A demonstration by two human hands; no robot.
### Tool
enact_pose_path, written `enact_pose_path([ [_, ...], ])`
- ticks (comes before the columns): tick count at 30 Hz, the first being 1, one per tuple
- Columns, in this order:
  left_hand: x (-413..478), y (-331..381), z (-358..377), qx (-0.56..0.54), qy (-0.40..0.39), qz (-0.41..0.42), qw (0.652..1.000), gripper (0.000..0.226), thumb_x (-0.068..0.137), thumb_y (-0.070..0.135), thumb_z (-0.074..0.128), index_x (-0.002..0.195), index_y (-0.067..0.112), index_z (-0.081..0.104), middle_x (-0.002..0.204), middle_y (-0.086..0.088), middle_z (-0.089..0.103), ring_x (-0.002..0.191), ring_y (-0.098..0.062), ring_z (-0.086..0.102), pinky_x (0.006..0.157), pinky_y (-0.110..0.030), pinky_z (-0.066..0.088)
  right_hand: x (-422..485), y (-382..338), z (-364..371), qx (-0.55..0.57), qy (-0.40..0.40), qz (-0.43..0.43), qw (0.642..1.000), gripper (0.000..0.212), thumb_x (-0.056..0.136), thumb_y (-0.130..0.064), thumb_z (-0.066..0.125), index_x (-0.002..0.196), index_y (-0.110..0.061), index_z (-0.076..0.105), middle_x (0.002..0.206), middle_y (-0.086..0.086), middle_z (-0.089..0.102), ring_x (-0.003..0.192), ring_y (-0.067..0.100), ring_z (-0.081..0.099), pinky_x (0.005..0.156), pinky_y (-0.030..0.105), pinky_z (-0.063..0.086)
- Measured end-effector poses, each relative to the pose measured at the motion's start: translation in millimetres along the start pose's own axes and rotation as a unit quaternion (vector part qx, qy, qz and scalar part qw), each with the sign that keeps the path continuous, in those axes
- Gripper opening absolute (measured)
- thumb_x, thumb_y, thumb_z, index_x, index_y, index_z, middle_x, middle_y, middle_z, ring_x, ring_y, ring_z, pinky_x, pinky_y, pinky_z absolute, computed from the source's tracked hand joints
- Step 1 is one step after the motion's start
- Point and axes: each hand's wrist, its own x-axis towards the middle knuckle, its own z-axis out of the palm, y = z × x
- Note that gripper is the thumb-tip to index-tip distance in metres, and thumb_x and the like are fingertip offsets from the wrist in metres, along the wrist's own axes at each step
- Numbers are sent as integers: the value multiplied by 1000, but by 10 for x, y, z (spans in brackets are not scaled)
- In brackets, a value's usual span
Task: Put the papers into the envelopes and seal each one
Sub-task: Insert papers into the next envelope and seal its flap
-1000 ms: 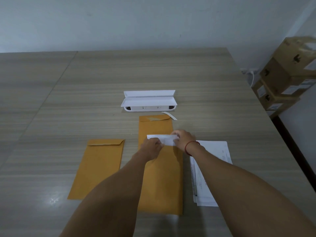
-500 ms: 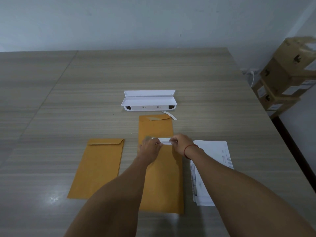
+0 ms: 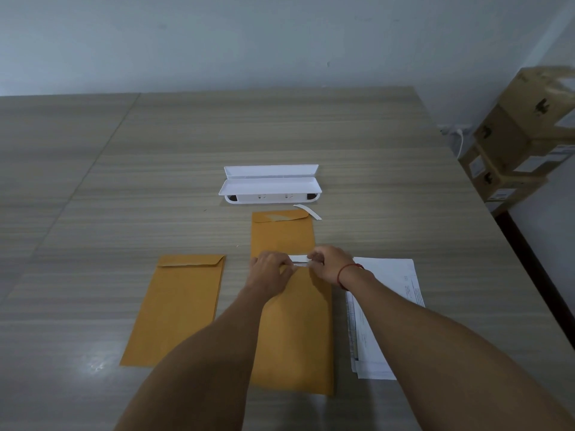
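From the head view, both hands meet at the mouth of the near middle envelope point(image 3: 295, 331) on the table point(image 3: 124, 181). The left hand point(image 3: 270, 269) and right hand point(image 3: 329, 265) each pinch a white paper strip point(image 3: 300, 259). Loose papers point(image 3: 389, 293) lie just right; a second envelope point(image 3: 177, 306) lies left, a third point(image 3: 281, 234) beyond.
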Motion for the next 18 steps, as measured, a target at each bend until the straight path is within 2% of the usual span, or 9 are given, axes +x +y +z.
enact_pose_path([
  [2, 17, 15, -12, 4, 0, 4, 1000, 22, 94, 36, 52, 101, 23, 68, 113, 9, 66, 116, -15, 51, 96, -36, 29, 1, 16, -22, -3, -18, 0, 1000, 27, 90, -35, 61, 112, -21, 67, 110, -3, 66, 105, 19, 59, 93, 34, 48],
  [4, 39, 24, -12, 14, -8, 6, 1000, 22, 95, 36, 52, 102, 23, 68, 113, 10, 66, 115, -14, 52, 95, -36, 28, 9, 12, -35, -15, -33, 2, 999, 22, 88, -34, 64, 103, -19, 72, 102, -3, 68, 100, 19, 61, 83, 30, 47],
  [5, 47, 26, -7, 20, -9, 4, 1000, 22, 95, 35, 52, 102, 23, 68, 113, 10, 66, 115, -14, 52, 95, -36, 28, 13, 1, -41, -23, -36, 0, 999, 22, 89, -32, 64, 102, -18, 73, 103, -2, 70, 101, 20, 62, 83, 30, 47],
  [9, 77, 22, 44, 30, -5, -11, 999, 21, 94, 34, 53, 98, 21, 69, 109, 6, 67, 114, -15, 52, 94, -36, 28, 9, -55, -70, -53, -21, -11, 998, 26, 92, -30, 60, 112, -17, 70, 117, 1, 67, 112, 21, 59, 103, 37, 43],
  [14, 75, 30, 60, 25, -11, -18, 999, 22, 94, 35, 53, 98, 20, 69, 109, 5, 66, 116, -15, 49, 95, -35, 27, 38, -32, -60, -95, -38, -15, 995, 28, 98, -30, 50, 116, -18, 67, 118, 2, 67, 113, 23, 59, 105, 39, 39],
  [18, 70, 0, 88, 6, -15, -32, 999, 20, 94, 36, 54, 97, 20, 67, 110, 4, 63, 117, -15, 48, 94, -34, 27, 76, -39, -67, -141, -57, -16, 988, 34, 98, -41, 44, 118, -22, 64, 118, 1, 66, 114, 23, 56, 107, 41, 27],
])
